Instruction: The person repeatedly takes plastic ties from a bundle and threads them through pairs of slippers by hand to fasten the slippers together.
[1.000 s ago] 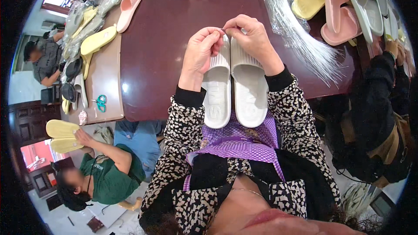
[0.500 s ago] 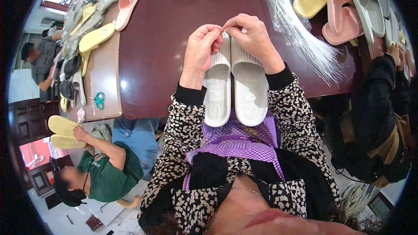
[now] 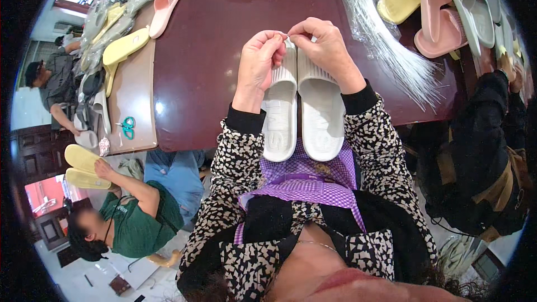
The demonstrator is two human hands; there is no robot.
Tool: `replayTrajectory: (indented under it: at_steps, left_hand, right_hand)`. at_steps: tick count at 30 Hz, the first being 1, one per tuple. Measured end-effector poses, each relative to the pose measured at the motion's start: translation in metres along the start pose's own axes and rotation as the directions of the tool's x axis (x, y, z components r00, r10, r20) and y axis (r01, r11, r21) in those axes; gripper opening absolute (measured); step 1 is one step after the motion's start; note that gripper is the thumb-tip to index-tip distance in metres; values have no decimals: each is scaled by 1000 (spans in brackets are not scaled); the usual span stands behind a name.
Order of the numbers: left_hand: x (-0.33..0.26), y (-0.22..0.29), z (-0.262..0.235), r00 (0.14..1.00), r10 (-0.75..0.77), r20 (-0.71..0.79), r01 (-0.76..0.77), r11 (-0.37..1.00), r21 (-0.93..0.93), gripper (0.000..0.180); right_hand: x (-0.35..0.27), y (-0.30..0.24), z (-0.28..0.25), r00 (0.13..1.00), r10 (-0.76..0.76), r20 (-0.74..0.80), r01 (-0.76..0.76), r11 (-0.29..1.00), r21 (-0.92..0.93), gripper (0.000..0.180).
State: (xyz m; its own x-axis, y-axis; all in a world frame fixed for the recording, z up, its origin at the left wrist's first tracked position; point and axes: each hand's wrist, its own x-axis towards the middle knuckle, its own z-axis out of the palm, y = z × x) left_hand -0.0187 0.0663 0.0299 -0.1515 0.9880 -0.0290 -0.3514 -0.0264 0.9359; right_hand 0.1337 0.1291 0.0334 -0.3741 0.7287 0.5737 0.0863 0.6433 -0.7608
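Observation:
A pair of light grey slide slippers [image 3: 321,117] lies side by side, straps toward the far end. Their heels overhang the table edge, above a purple checked apron [image 3: 313,187]. Near the toe ends, my left hand [image 3: 259,61] is closed in a pinch, its fingertips meeting those of my right hand [image 3: 321,45], which also pinches. A tiny pale bit shows between the fingertips; it is too small to name. To the right of my hands lies a fanned bundle of thin white ties [image 3: 400,61], partly in clear plastic.
Yellow, pink and grey slippers [image 3: 400,0] are heaped at the right. Pink slides [image 3: 166,8] and a yellow slipper [image 3: 126,46] lie at the left, near teal-handled scissors [image 3: 128,128]. A person in green [image 3: 142,212] holds yellow slippers [image 3: 84,162]; others work at both sides.
My hands stay pinched together in nearly the same spot over the slippers. At the far left, a co-worker's arm has come down to a grey slipper. The yellow pair has shifted slightly.

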Motion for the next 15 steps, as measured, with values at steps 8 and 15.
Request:
replayTrajectory:
  at_steps: [8,15]
  left_hand:
    - [0,1,2,1000,16,-13,-16,1000,-6,10]
    - [0,2,5,999,9,-49,-7,999,45,9]
  right_hand:
    - [1,2,2,1000,-4,-9,3,1000,-18,6]
    - [1,-1,1,1000,28,9,-28,1000,-2,8]
